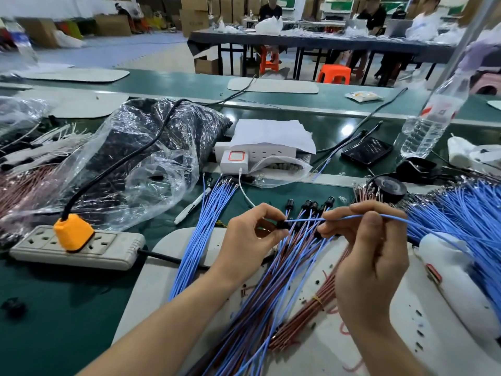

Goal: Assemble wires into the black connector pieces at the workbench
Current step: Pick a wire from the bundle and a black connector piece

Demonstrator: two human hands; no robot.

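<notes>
While blue and brown wires (271, 294) lie fanned on the bench (67, 308) below, the left hand (252, 237) pinches a black connector (283, 224) in curled fingers, and the right hand (368, 256) pinches a blue wire (349, 217) whose tip meets it. Beyond lie more wired connectors (309, 206).

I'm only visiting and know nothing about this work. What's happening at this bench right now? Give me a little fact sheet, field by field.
activity: feeding one wire into a connector
left hand: pinches the black connector
right hand: pinches the blue wire, whose end meets the connector
finished pieces: wires with black caps, lying behind the hands
supply: blue wire pile at right, smaller blue bundle at left
also on bench: power strip, water bottle
</notes>
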